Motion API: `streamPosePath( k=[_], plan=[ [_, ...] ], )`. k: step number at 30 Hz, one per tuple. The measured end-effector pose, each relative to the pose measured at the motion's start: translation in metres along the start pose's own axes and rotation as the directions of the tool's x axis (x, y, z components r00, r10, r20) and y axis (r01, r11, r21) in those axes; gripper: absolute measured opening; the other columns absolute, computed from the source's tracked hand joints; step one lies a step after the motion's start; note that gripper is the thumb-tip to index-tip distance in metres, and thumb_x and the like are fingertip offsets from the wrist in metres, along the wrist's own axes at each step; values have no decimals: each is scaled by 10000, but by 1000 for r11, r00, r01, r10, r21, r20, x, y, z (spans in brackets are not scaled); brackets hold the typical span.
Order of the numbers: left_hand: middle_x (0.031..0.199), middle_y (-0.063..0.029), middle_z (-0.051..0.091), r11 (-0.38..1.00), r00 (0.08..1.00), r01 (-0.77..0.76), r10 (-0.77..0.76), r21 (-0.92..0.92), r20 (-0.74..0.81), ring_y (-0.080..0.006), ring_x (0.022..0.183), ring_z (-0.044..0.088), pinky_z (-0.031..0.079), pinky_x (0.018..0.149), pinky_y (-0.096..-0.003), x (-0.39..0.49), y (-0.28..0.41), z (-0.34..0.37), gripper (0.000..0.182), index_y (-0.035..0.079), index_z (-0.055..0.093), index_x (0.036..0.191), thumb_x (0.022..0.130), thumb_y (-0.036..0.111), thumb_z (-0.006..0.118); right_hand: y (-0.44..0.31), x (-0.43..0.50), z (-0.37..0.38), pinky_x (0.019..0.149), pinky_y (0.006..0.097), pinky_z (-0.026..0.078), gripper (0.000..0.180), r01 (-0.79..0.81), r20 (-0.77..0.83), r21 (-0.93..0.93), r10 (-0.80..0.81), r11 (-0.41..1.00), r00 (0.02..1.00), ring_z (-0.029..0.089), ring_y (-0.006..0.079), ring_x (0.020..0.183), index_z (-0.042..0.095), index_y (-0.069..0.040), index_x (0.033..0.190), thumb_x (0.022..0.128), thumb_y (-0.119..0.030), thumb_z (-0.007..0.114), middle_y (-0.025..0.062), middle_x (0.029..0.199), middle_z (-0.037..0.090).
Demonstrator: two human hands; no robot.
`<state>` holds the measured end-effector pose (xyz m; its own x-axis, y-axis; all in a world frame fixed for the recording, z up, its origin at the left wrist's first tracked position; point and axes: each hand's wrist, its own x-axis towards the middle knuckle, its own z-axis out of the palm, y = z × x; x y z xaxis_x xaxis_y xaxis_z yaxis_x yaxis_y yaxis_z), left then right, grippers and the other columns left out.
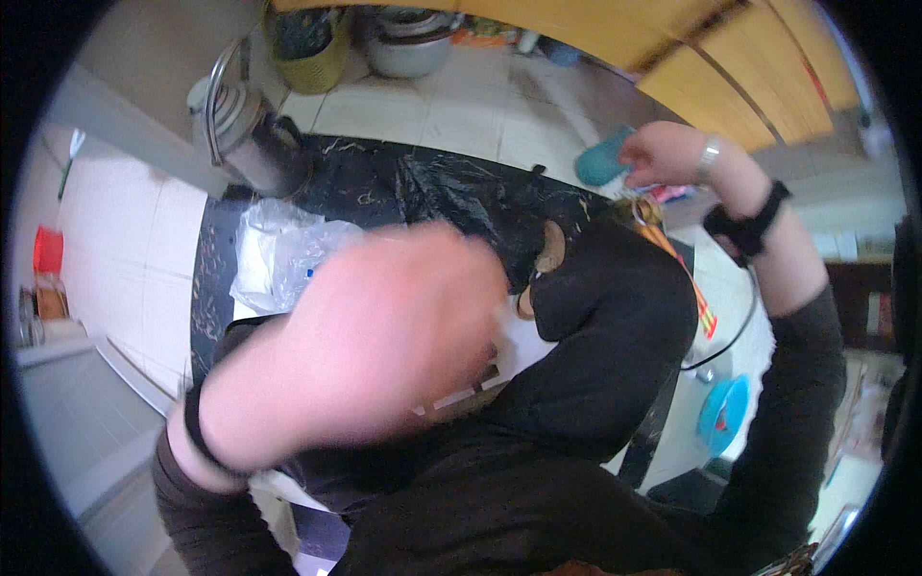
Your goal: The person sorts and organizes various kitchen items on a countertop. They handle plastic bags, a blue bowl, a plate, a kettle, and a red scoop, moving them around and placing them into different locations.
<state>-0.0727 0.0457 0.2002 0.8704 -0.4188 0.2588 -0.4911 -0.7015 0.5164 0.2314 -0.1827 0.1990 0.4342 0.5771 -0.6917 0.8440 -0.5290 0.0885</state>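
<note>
My left hand [418, 309] is raised close to the camera and blurred. Its fingers look curled, and whether it holds anything cannot be made out. Below and behind it are a clear plastic bag [288, 252] and a crumpled black plastic bag [454, 194], both on a black marbled surface [353, 169]. My right hand [663, 155] is held out at the upper right with its fingers bent. Behind its fingertips lies a teal object [603, 156]; touch or grip is unclear. Dark cloth [605, 309] covers my leg.
A steel vacuum flask [252, 140] stands on the surface's far left corner. A yellow woven basket [310, 72] and a pale pot [410, 54] stand on the tiled floor beyond. Orange sticks [677, 252] and a blue basin [724, 414] are at the right.
</note>
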Motion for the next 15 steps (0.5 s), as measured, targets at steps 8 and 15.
streamPosePath(
  k=[8,15],
  plan=[
    [1292,-276,470,24,21,999,-993,26,119,-396,1207,473,424,978,-451,-5,-347,176,746,-55,457,1256,771,467,677,4,378,-12,854,375,507,594,-12,-326,422,164,907,931,630,302,993,544,-64,1268,822,-443,644,165,1131,644],
    [1487,-340,90,-132,-136,988,-990,82,42,-466,1391,122,143,1131,-497,-33,-348,304,1138,-52,126,1454,716,604,691,50,528,-24,742,492,568,642,106,12,983,629,-150,778,592,365,910,459,-84,1302,833,-495,613,191,1165,493]
  ],
)
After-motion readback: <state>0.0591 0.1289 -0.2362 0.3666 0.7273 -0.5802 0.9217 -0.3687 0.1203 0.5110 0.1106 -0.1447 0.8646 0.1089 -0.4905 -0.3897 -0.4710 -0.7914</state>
